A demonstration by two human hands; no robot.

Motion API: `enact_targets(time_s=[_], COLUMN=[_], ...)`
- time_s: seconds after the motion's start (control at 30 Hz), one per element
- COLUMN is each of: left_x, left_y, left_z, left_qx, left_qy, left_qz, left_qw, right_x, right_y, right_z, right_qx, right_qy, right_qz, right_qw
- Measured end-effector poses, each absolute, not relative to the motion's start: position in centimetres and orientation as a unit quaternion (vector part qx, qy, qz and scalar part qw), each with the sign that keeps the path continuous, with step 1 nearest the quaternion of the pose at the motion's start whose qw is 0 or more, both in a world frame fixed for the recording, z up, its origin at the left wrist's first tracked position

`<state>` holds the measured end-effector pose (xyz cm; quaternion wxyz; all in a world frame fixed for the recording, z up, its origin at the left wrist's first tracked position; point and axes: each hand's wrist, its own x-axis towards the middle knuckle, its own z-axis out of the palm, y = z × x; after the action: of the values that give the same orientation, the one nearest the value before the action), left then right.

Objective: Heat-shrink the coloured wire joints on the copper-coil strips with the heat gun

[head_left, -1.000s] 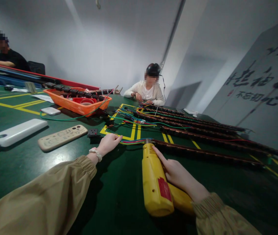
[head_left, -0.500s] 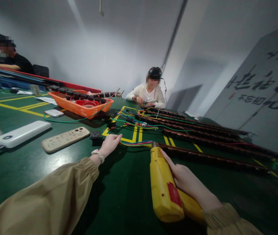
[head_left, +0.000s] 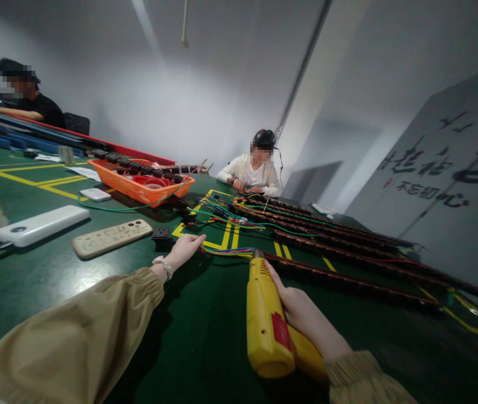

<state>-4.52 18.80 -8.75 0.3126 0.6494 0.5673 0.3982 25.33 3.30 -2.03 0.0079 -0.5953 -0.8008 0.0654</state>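
the right hand [head_left: 300, 311] is wrapped firmly around a yellow plastic heat gun with a red label [head_left: 264, 320], its fingers closed on the grip and one finger laid forward along the body. the gun's long axis runs away from the wearer, with the short metal nozzle [head_left: 258, 254] at the far end. the left hand [head_left: 184, 251] is drawn nearly closed, fingertips together at the left end of a thin bundle of multicoloured wires [head_left: 228, 252]; it seems to pinch them, though the exact contact is hidden.

the key relation is between nozzle and bundle: the wires run sideways from the left fingertips, roughly across the gun's axis, and the nozzle sits at their right end, where they meet a long dark coppery strip [head_left: 352, 280]. whether metal touches wire i cannot tell. the right hand is nearer that junction; the left is nearer the loose end, with a square black plastic connector [head_left: 162, 237] just beside it.

beyond, more dark strips [head_left: 340, 247] lie on the green counter [head_left: 205, 342], which is marked with yellow lines. leftward are a beige patterned phone [head_left: 113, 239], a long white device [head_left: 42, 225] and an orange plastic basket [head_left: 146, 196]. a person in white [head_left: 256, 174] sits across, against a pale wall [head_left: 159, 101].
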Motion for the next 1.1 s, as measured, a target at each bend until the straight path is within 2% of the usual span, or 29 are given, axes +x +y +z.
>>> enact_targets(time_s=[0.47,0.67,1.1], left_x=[-4.5,-4.5,-4.5], left_y=[17.6,17.5,18.3], left_z=[-7.8,-7.8,-8.3], left_qx=[0.682,0.691,0.674], left_qy=[0.558,0.554,0.563], left_qz=[0.372,0.369,0.379], left_qw=[0.29,0.281,0.29], right_x=[24.6,20.8,13.8], right_y=[3.2,3.7,4.8], right_z=[-2.1,-1.6,-2.5], right_qx=[-0.579,-0.544,-0.432], right_qy=[-0.814,-0.839,-0.899], right_qz=[0.032,0.01,-0.077], right_qw=[0.008,-0.027,-0.018])
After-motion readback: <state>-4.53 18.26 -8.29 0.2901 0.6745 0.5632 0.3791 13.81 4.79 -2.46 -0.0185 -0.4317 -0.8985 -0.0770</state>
